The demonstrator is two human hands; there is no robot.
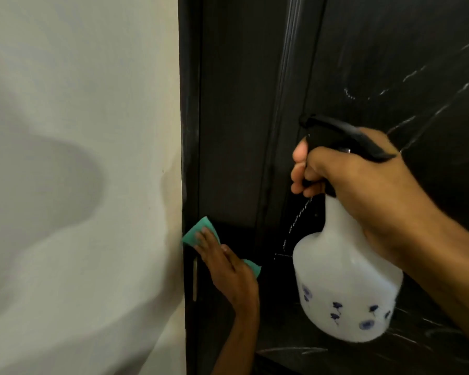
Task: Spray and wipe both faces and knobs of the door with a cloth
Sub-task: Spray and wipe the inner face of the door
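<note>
A dark door with pale streaks fills the right half of the head view. My right hand grips the neck of a white spray bottle with blue flower prints and a black trigger head; my fingers curl round the trigger. Fine droplets hang below the trigger. Lower left, my left hand presses a green cloth flat against the door's dark edge with straight fingers. No knob shows.
A white wall takes up the left half, meeting the dark door frame. A narrow metal strip runs down the frame beside my left hand.
</note>
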